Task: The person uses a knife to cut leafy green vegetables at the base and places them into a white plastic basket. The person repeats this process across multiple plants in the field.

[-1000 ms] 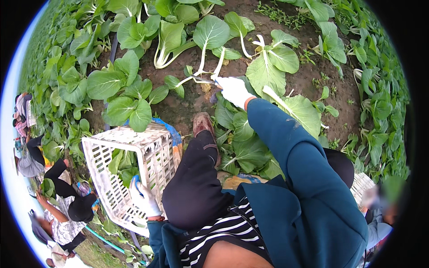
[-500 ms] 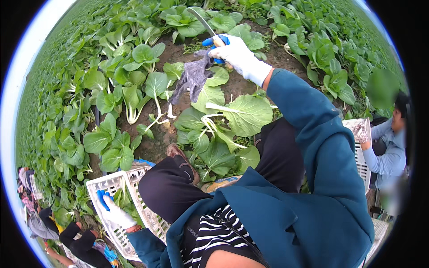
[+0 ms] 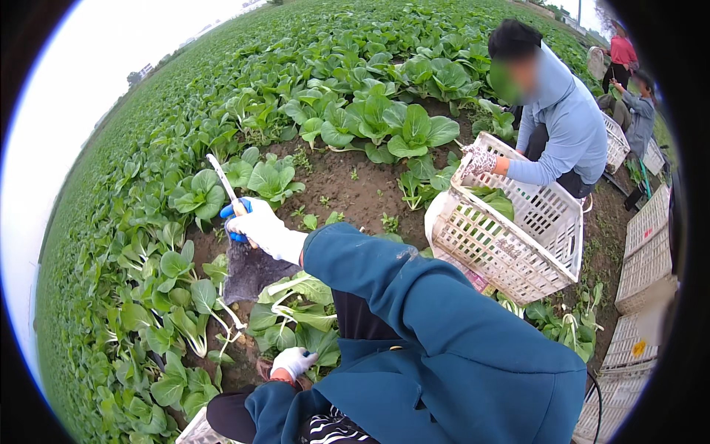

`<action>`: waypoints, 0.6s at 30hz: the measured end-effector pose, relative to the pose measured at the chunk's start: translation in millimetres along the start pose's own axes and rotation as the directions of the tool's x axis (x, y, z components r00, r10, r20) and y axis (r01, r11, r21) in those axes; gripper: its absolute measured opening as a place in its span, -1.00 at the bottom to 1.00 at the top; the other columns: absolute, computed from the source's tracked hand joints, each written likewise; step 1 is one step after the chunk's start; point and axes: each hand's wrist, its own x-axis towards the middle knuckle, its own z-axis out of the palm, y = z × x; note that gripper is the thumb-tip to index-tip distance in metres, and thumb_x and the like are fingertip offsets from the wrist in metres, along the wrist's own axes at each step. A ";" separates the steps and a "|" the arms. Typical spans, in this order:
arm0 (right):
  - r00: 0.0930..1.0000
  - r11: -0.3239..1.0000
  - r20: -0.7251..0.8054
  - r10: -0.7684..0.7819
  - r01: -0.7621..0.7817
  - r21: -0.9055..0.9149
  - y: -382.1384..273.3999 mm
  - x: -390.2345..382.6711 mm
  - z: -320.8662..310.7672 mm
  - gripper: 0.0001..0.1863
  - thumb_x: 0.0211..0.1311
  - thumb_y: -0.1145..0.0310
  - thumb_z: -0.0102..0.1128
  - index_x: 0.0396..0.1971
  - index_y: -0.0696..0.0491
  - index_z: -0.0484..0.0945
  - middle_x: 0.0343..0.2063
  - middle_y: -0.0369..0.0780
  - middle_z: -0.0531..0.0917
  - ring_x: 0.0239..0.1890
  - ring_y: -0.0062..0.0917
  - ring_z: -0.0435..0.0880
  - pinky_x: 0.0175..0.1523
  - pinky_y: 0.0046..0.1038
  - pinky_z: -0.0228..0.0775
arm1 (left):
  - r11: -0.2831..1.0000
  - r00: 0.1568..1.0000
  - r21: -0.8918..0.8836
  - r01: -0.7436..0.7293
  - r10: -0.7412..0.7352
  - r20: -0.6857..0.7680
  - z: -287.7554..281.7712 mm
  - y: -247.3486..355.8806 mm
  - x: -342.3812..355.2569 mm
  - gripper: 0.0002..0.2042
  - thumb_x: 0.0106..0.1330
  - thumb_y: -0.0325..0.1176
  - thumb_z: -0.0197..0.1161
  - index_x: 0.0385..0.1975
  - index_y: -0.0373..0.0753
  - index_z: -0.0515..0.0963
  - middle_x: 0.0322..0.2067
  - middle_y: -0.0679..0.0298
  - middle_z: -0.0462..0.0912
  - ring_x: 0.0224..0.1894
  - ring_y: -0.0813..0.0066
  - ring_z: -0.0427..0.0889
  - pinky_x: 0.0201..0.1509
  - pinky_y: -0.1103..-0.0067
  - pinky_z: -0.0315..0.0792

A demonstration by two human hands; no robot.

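Our right hand (image 3: 268,231) is clamped on a blue-handled knife (image 3: 228,194), raised above the bok choy plants (image 3: 296,314); our left hand (image 3: 293,362) rests loosely curled on their leaves. We judge it best to slice low, blade away from fingers.

Right hand (image 3: 265,231), white-gloved, was raised out front, arm bent in a teal sleeve (image 3: 414,296), fingers closed in a fist grip. Left hand (image 3: 293,362), also white-gloved, sat low near the body, fingers curled loosely, palm down.
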 end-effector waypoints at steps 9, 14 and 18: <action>0.997 0.992 -0.047 -0.069 0.073 0.107 -10.3 8.4 -24.8 -0.76 0.17 0.57 0.22 -0.14 0.16 0.53 -0.46 -0.27 0.63 -0.56 -0.70 0.51 -0.55 -0.63 0.30 | 0.970 0.934 -0.090 -0.226 0.242 0.263 93.4 17.3 53.3 -0.42 0.27 0.15 0.11 0.09 -0.18 0.58 -0.06 -0.12 0.67 0.05 -0.09 0.61 0.16 0.27 0.46; 0.995 0.993 -0.065 -0.076 0.081 0.083 -12.0 6.7 -26.7 -0.79 0.16 0.54 0.24 -0.18 0.14 0.53 -0.51 -0.30 0.61 -0.59 -0.70 0.50 -0.57 -0.62 0.29 | 0.976 0.938 -0.071 -0.204 0.216 0.273 97.8 16.6 62.2 -0.45 0.28 0.12 0.11 0.09 -0.18 0.58 -0.06 -0.11 0.67 0.05 -0.08 0.61 0.16 0.27 0.46; 0.993 0.980 -0.076 -0.086 0.099 0.173 -24.2 4.7 -32.0 -0.78 0.14 0.58 0.22 -0.19 0.16 0.53 -0.47 -0.24 0.62 -0.58 -0.67 0.51 -0.53 -0.60 0.32 | 0.979 0.939 -0.067 -0.194 0.205 0.277 100.4 14.5 61.2 -0.47 0.28 0.09 0.10 0.08 -0.17 0.57 -0.06 -0.10 0.67 0.06 -0.07 0.61 0.16 0.27 0.46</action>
